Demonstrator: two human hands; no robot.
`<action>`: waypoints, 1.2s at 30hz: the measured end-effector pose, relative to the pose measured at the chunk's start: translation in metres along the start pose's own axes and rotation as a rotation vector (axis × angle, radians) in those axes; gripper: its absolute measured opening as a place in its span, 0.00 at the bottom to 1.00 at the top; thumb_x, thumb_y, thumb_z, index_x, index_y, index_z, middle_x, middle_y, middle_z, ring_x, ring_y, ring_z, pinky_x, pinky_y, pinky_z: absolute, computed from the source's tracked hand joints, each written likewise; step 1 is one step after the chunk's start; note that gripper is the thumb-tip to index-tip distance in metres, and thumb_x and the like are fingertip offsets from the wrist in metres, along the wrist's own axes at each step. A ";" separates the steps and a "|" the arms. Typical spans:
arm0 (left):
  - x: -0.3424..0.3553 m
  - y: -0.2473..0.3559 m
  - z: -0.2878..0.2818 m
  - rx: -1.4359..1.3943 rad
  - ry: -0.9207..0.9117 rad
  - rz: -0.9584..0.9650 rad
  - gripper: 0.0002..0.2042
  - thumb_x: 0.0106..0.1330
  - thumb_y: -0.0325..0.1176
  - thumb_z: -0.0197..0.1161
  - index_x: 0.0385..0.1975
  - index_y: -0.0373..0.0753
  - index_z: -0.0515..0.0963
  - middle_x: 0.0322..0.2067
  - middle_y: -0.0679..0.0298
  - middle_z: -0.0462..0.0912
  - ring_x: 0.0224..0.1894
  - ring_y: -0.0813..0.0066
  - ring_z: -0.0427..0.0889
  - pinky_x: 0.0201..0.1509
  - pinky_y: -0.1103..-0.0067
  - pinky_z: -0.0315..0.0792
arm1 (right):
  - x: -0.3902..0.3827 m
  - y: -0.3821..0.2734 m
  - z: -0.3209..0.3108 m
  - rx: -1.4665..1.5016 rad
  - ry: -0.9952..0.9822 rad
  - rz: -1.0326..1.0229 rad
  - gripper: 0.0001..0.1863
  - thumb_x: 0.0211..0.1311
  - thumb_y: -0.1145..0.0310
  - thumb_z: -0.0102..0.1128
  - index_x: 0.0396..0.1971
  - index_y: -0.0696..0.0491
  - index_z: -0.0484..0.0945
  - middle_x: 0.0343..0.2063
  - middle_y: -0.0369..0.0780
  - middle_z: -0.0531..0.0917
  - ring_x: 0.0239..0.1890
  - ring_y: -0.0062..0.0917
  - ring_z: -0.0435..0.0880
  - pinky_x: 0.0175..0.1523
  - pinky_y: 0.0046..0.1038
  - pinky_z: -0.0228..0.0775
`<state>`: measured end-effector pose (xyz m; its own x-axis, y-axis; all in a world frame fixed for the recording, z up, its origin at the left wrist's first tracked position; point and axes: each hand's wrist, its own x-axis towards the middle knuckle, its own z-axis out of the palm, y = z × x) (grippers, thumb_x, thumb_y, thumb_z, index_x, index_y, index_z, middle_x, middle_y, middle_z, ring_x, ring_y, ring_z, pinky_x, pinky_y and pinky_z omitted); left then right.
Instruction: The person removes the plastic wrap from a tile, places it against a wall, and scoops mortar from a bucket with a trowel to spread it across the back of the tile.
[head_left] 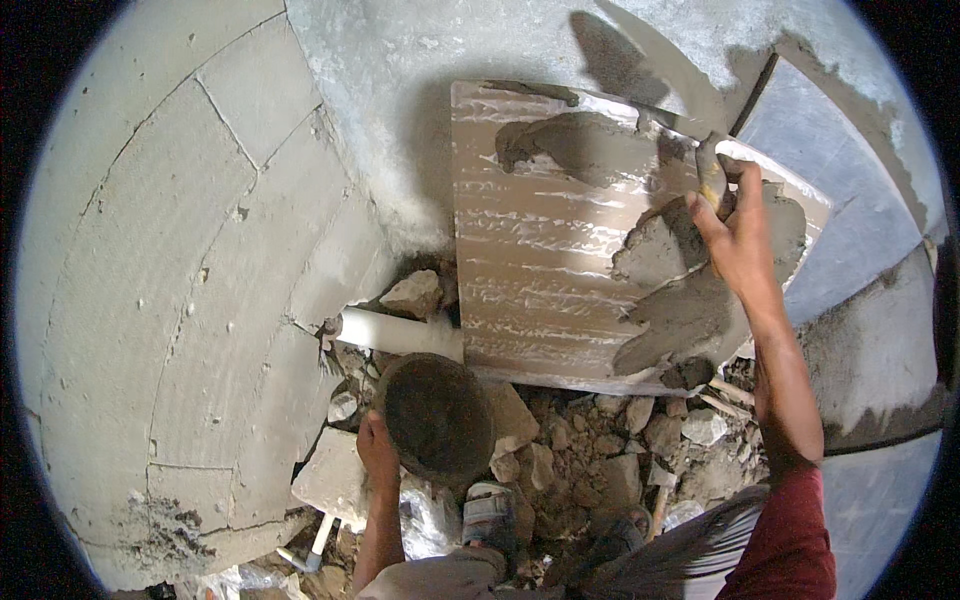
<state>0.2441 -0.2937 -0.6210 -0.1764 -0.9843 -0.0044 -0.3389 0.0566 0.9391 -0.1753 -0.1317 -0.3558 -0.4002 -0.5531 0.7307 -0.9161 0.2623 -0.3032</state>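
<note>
My right hand (740, 235) grips the handle of a trowel (711, 172) over the back of a large brown tile (530, 270). The trowel's blade is hard to tell from the wet mortar. Thick grey patches of mortar (675, 325) lie along the tile's right side, and another stretches across its upper part. White ridged streaks run across the tile, which leans against the wall. My left hand (378, 450) holds the rim of a round dark bowl (437, 420) below the tile's lower left corner. The bowl's inside is dark, with grey mortar on it.
A white pipe (400, 333) juts from the block wall (200, 270) at left. Broken stones and rubble (600, 440) cover the ground around my sandalled feet (490, 515). Grey tiles (850, 170) line the right wall. A wooden-handled tool (660, 490) lies by my right foot.
</note>
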 end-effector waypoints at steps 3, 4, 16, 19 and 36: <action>0.005 -0.001 -0.001 0.072 -0.024 0.002 0.26 0.67 0.50 0.43 0.31 0.27 0.70 0.27 0.56 0.74 0.31 0.68 0.67 0.36 0.73 0.64 | 0.002 -0.046 -0.015 0.406 -0.208 0.459 0.23 0.55 0.69 0.61 0.49 0.58 0.64 0.31 0.40 0.76 0.27 0.23 0.78 0.29 0.28 0.72; 0.008 -0.003 0.001 0.155 -0.017 0.004 0.26 0.67 0.51 0.43 0.31 0.27 0.70 0.27 0.56 0.73 0.31 0.68 0.67 0.37 0.73 0.64 | 0.000 -0.049 -0.011 0.680 -0.261 0.467 0.23 0.56 0.68 0.59 0.50 0.57 0.65 0.29 0.39 0.76 0.23 0.21 0.77 0.26 0.25 0.70; -0.005 0.022 0.007 0.008 0.017 -0.015 0.25 0.68 0.51 0.44 0.29 0.30 0.71 0.25 0.63 0.72 0.29 0.73 0.64 0.37 0.76 0.63 | 0.013 0.008 0.011 0.809 -0.312 0.558 0.20 0.63 0.57 0.52 0.47 0.57 0.69 0.33 0.39 0.79 0.18 0.16 0.74 0.17 0.18 0.67; 0.001 -0.003 0.002 -0.101 -0.027 -0.061 0.24 0.68 0.50 0.44 0.27 0.30 0.69 0.24 0.64 0.69 0.28 0.73 0.62 0.35 0.75 0.62 | 0.022 -0.008 -0.001 0.653 -0.119 0.494 0.22 0.63 0.57 0.52 0.49 0.57 0.69 0.34 0.39 0.78 0.17 0.17 0.74 0.17 0.18 0.67; -0.007 0.010 0.009 0.169 0.023 -0.118 0.26 0.69 0.51 0.40 0.32 0.28 0.70 0.23 0.60 0.69 0.29 0.72 0.63 0.33 0.74 0.61 | -0.188 -0.042 0.112 -0.064 -1.292 -0.270 0.20 0.48 0.75 0.56 0.44 0.54 0.71 0.42 0.51 0.73 0.35 0.45 0.79 0.37 0.42 0.73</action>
<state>0.2335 -0.2846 -0.6145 -0.1059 -0.9892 -0.1011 -0.5064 -0.0339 0.8616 -0.0641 -0.1274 -0.5492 0.0269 -0.9351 -0.3533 -0.9817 0.0420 -0.1860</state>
